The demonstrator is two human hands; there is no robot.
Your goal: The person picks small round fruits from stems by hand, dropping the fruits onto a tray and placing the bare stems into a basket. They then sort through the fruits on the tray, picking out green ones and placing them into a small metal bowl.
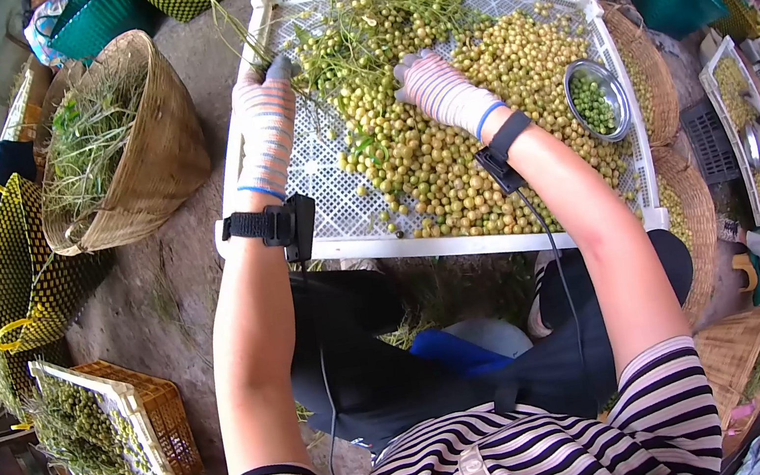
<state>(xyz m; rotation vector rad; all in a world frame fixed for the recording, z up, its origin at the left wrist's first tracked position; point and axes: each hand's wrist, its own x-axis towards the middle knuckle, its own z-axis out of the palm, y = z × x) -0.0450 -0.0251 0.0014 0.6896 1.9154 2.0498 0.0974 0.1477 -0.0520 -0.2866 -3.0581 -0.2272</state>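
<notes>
Where the stems (339,40) lie: on the far end of the tray (335,207), in a tangled green heap. One long sprig (222,16) rises out of your left hand (266,126), its long axis pointing away from you and slightly left, past the tray's far corner.
Fruit (450,177): small yellow-green balls spread over the tray's middle and right, touching the stems.
Tray: white, perforated, just beyond your knees.
Bowl (599,98): metal, holding greener fruit, on the tray's right side.
Ground (165,291): bare and grey, with a woven basket (163,152) of stalks to your left.
Left hand: gloved, fingers pinched on the sprig at the far left corner.
Right hand (442,93): gloved, fingers together, bent down into the stems. You cannot tell whether it grips anything.
</notes>
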